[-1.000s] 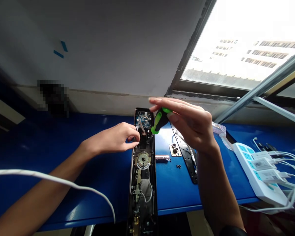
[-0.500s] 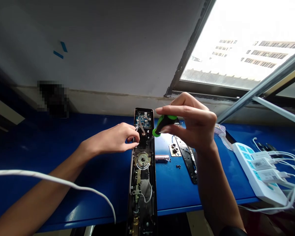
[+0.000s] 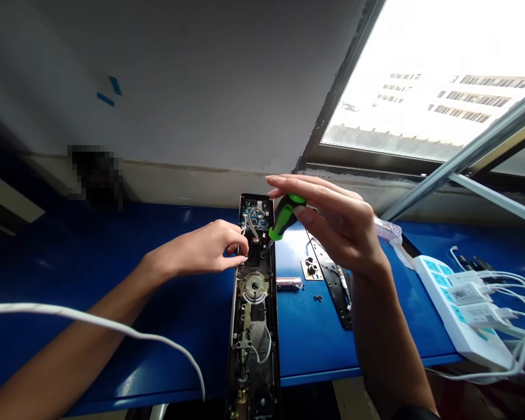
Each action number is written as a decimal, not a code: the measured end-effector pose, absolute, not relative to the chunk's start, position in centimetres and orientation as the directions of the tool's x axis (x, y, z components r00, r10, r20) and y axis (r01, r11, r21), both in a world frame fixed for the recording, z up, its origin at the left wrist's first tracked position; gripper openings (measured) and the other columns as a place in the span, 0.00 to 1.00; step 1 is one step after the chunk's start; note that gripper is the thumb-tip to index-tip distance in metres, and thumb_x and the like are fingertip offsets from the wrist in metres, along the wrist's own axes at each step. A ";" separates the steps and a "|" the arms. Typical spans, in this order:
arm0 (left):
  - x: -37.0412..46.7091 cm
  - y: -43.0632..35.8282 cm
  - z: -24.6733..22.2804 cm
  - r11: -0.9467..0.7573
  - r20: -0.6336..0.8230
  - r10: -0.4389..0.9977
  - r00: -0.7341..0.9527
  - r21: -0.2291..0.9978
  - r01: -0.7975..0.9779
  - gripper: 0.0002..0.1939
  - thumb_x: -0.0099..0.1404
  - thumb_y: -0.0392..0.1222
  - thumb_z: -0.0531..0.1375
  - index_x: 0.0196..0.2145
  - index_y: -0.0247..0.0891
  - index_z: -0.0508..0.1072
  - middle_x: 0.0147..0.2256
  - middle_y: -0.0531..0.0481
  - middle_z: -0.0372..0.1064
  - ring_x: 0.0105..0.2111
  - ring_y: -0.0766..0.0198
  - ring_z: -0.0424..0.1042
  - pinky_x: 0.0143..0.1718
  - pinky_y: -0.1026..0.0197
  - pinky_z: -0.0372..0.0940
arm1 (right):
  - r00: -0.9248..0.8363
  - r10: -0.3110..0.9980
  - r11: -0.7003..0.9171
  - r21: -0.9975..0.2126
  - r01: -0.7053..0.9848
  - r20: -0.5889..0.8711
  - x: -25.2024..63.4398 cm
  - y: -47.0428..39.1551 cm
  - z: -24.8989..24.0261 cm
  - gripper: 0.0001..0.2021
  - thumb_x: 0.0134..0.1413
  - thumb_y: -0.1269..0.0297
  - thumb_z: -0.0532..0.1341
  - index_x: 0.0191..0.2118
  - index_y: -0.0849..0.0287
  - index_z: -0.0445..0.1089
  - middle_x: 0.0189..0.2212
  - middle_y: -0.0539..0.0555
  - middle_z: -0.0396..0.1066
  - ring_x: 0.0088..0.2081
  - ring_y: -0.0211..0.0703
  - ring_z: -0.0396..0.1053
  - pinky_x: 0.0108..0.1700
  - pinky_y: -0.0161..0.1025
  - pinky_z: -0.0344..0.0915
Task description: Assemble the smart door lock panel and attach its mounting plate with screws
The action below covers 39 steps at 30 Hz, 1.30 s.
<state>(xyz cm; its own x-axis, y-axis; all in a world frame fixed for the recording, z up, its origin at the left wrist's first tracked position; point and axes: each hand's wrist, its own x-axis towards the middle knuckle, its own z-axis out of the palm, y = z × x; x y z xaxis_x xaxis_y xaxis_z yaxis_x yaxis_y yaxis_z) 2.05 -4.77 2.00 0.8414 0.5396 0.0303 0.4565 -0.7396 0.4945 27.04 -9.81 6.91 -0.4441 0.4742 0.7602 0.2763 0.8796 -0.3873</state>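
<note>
A long black smart lock housing (image 3: 254, 318) stands open on the blue table, its inner parts showing. At its far end is a blue circuit board (image 3: 256, 217) with wires, and a round metal disc (image 3: 255, 286) sits nearer the middle. My left hand (image 3: 212, 245) has thumb and fingers closed at the housing's left rim. A green and black screwdriver (image 3: 283, 219) is held in my right hand (image 3: 336, 219), between thumb and straightened fingers. It leans down to the left, its shaft reaching inside the housing near the right wall; the tip's contact is unclear.
Right of the housing lie a small square plate with a knob (image 3: 311, 268), a pink-wrapped cylinder (image 3: 289, 283), several dark screws (image 3: 317, 298) and a long black panel (image 3: 336, 291). Farther right is a white power strip (image 3: 455, 315) with plugs. A white cable (image 3: 114, 324) crosses the left foreground.
My right hand has turned and its fingers have straightened over the screwdriver. The handle has rotated and stands slightly more upright. My left hand keeps its place at the rim.
</note>
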 end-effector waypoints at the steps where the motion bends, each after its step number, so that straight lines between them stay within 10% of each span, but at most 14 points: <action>1: 2.1 -4.8 2.0 -0.739 0.030 0.539 0.842 0.496 0.455 0.05 0.67 0.35 0.64 0.36 0.39 0.82 0.33 0.52 0.74 0.34 0.64 0.71 0.36 0.62 0.63 | -0.462 0.469 0.883 -0.396 0.252 0.753 27.0 -9.8 6.9 0.23 0.68 0.71 0.61 0.65 0.46 0.71 0.55 0.54 0.78 0.52 0.47 0.77 0.52 0.50 0.77; 6: 2.1 -4.8 2.0 -0.732 0.027 0.548 0.836 0.498 0.464 0.05 0.67 0.35 0.64 0.36 0.40 0.82 0.34 0.53 0.74 0.35 0.64 0.71 0.36 0.62 0.62 | -0.387 0.357 0.921 -0.251 0.298 0.850 27.0 -9.5 6.8 0.22 0.51 0.61 0.77 0.54 0.48 0.80 0.36 0.51 0.77 0.35 0.41 0.74 0.34 0.40 0.75; 11: 1.9 -4.7 1.8 -0.731 0.032 0.546 0.837 0.506 0.458 0.06 0.67 0.35 0.63 0.36 0.40 0.82 0.34 0.53 0.75 0.34 0.64 0.72 0.36 0.62 0.63 | -0.452 0.482 0.876 -0.420 0.236 0.751 26.8 -9.9 7.0 0.20 0.70 0.71 0.59 0.63 0.51 0.72 0.53 0.56 0.78 0.51 0.46 0.78 0.51 0.49 0.77; 17: 2.0 -4.7 1.9 -0.729 0.026 0.544 0.838 0.509 0.458 0.07 0.68 0.38 0.62 0.37 0.40 0.82 0.34 0.52 0.75 0.35 0.63 0.72 0.37 0.62 0.63 | -0.368 0.396 0.908 -0.299 0.295 0.841 26.9 -9.4 6.7 0.18 0.57 0.63 0.74 0.54 0.49 0.80 0.37 0.50 0.78 0.35 0.39 0.74 0.36 0.40 0.75; 24: 1.8 -4.6 2.1 -0.628 -0.097 0.601 0.793 0.557 0.544 0.10 0.69 0.49 0.62 0.42 0.42 0.76 0.28 0.56 0.70 0.26 0.65 0.67 0.28 0.63 0.58 | -0.435 0.545 0.838 -0.492 0.237 0.717 27.0 -10.1 7.0 0.21 0.69 0.71 0.59 0.63 0.49 0.72 0.55 0.53 0.78 0.52 0.47 0.78 0.50 0.48 0.79; 29: 1.6 -4.5 2.0 -0.596 -0.159 0.586 0.795 0.581 0.555 0.13 0.70 0.52 0.60 0.48 0.45 0.73 0.31 0.55 0.73 0.26 0.63 0.69 0.28 0.63 0.58 | -0.385 0.433 0.893 -0.329 0.307 0.815 27.2 -9.6 6.8 0.19 0.55 0.62 0.75 0.53 0.48 0.79 0.38 0.50 0.78 0.37 0.41 0.75 0.39 0.41 0.77; 34: 1.5 -4.1 1.7 -0.527 -0.189 0.548 0.815 0.678 0.512 0.11 0.68 0.50 0.62 0.44 0.43 0.73 0.35 0.54 0.75 0.32 0.63 0.73 0.33 0.64 0.62 | -0.426 0.543 0.839 -0.485 0.247 0.723 27.1 -10.0 6.9 0.20 0.69 0.69 0.61 0.63 0.48 0.72 0.51 0.53 0.79 0.50 0.45 0.78 0.47 0.47 0.79; 39: 1.7 -3.9 1.5 -0.394 -0.236 0.542 0.806 0.776 0.493 0.10 0.66 0.49 0.64 0.40 0.41 0.73 0.30 0.55 0.72 0.31 0.63 0.72 0.32 0.65 0.62 | -0.383 0.477 0.874 -0.383 0.298 0.791 27.3 -9.9 6.8 0.20 0.57 0.69 0.73 0.54 0.49 0.79 0.41 0.50 0.80 0.39 0.42 0.77 0.39 0.43 0.77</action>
